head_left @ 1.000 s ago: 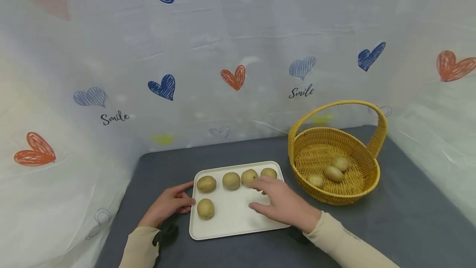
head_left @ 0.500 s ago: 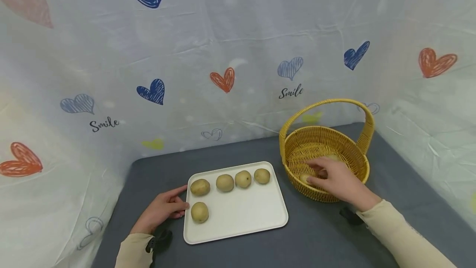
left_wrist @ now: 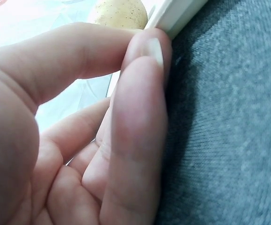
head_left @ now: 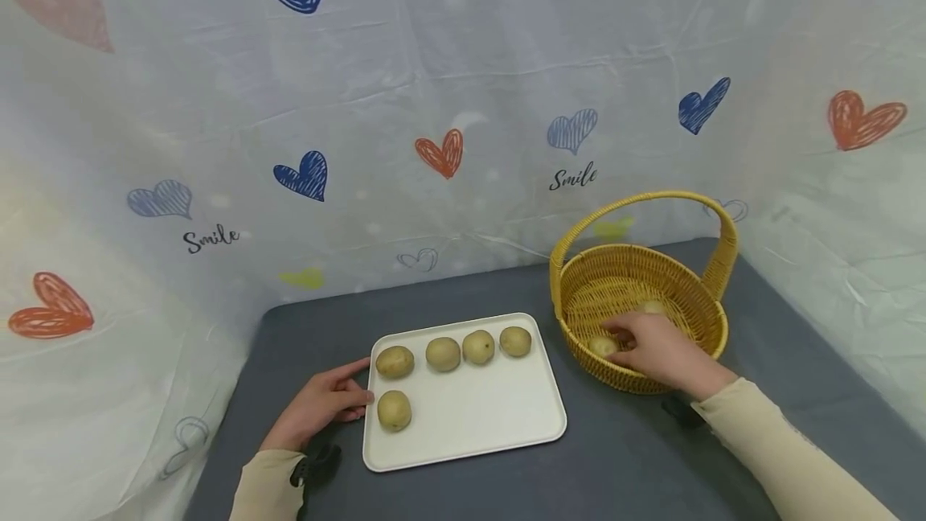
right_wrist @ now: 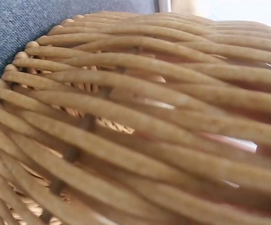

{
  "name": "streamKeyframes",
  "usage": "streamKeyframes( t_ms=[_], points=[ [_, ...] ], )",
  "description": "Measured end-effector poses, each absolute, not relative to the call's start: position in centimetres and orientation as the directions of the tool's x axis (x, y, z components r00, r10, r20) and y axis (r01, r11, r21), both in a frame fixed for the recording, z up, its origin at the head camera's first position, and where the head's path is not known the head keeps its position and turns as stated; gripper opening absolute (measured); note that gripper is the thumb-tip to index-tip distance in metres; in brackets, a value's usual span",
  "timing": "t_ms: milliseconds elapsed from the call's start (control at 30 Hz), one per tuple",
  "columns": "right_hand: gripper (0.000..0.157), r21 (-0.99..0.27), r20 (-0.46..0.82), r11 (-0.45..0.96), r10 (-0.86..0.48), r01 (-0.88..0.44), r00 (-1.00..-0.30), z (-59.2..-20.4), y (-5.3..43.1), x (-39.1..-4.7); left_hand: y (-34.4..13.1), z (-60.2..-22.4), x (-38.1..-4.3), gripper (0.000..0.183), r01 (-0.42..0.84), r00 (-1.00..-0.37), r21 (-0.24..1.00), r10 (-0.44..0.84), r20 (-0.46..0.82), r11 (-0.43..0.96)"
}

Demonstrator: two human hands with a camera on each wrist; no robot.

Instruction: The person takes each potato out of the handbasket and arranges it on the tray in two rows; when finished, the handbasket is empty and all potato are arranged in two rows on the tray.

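Observation:
My left hand (head_left: 318, 404) is at the left rim of a white rectangular tray (head_left: 492, 416). Its index finger lies straight along that rim and the thumb touches lower down; the left wrist view shows fingertips at the tray's edge. Several potatoes sit on the tray, including one (head_left: 394, 411) alone at the lower left and others in a row along the back. My right hand (head_left: 661, 348) reaches into a yellow wicker basket (head_left: 615, 260), fingers bent down beside a potato (head_left: 602, 346). Another potato (head_left: 652, 307) shows behind it. I cannot tell what is under the palm.
The basket's tall arched handle (head_left: 644, 198) rises over the bowl. A dark grey cloth (head_left: 463, 296) covers the table. Behind hangs a pale sheet (head_left: 376, 103) printed with hearts. Woven basket wall (right_wrist: 126, 103) fills the right wrist view.
My right hand has gone from over the tray into the basket on the right, and its fingers have lowered slightly since. The left hand stays at the tray's rim.

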State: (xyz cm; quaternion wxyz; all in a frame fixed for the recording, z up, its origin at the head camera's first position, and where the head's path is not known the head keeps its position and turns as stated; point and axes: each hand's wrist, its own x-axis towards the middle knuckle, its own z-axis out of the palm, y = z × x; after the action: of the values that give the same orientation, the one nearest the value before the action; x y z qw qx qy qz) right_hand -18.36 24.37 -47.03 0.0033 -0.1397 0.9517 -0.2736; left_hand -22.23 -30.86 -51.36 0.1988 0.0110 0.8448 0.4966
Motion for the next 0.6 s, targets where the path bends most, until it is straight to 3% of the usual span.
streamKeyframes(
  t_ms=[233,467,600],
  points=[
    [0.046,-0.536,0.036,0.805,-0.279,-0.254,-0.96,-46.97,24.35,-18.62,-30.68,-51.4,-21.97,0.085,-0.181,-0.918,0.842,0.219,-0.329,0.508],
    [0.031,-0.537,0.063,0.795,-0.296,-0.283,-0.953,-47.14,24.41,-18.74,-30.79,-51.38,-22.13,0.083,-0.165,-0.927,0.842,0.212,-0.311,0.514],
    [0.033,-0.564,0.057,0.781,-0.289,-0.27,-0.956,-47.2,24.37,-18.73,-30.94,-51.44,-22.16,0.083,-0.175,-0.926,0.838,0.203,-0.318,0.517]
  ],
)
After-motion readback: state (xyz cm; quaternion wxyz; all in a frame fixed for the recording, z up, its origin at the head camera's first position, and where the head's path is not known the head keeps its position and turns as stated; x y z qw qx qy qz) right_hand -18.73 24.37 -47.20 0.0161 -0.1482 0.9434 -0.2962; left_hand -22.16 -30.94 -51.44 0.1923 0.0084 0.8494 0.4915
